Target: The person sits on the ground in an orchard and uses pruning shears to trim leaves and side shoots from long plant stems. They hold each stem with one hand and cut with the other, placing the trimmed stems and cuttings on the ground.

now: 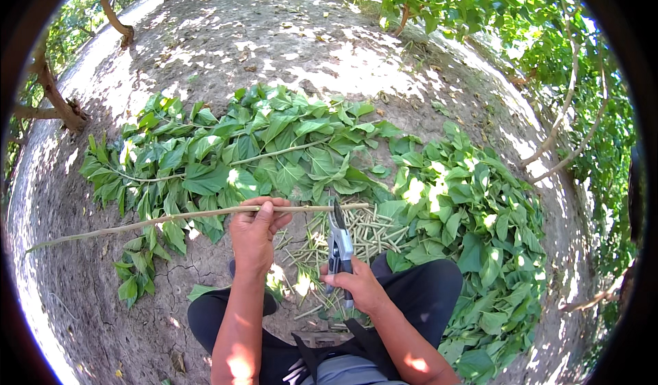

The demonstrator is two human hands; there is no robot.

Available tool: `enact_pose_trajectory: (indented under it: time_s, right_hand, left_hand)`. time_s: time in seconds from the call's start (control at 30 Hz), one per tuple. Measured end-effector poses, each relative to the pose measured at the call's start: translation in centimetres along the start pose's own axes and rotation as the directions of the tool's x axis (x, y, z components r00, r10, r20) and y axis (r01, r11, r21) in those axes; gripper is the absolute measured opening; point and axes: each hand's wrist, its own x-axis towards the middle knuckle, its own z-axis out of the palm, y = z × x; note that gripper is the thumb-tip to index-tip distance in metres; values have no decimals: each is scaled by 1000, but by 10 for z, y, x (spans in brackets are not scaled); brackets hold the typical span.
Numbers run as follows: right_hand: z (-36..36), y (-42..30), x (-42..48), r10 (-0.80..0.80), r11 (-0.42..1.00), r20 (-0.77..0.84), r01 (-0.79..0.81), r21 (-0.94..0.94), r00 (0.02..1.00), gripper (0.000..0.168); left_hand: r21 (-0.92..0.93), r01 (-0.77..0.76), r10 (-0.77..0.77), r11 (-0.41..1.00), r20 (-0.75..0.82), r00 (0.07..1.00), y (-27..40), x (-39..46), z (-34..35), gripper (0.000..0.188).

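My left hand (pixel 255 231) holds a long, leafless branch (pixel 154 221) between thumb and fingers. The branch runs nearly level from the far left to just right of centre. My right hand (pixel 354 282) is closed around the handles of pruning shears (pixel 339 246), whose blades point away from me and stand at the branch near its right end. Below and right of the blades, many short cut stem pieces (pixel 378 231) lie in a loose pile on the ground.
Leafy branches (pixel 247 154) lie across the ground beyond my hands. A long heap of picked green leaves (pixel 473 220) curves along my right side. Tree trunks (pixel 61 102) rise at the left, and leafy trees (pixel 555 107) at the right. The soil (pixel 154 303) is dry and cracked.
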Motion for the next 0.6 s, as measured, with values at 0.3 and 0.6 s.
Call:
enact_pose_trajectory:
  time_s: [0.3,0.6]
  right_hand:
    - [1,0,-1,11,999,-7,-11,51,1000,34]
    - [1,0,-1,39,996,-4,-39,82,999,33]
  left_hand:
    - [31,9,-9,999,3,1000,2,-2,3,10]
    - [60,8,-9,998,16,1000,2,-2,4,9]
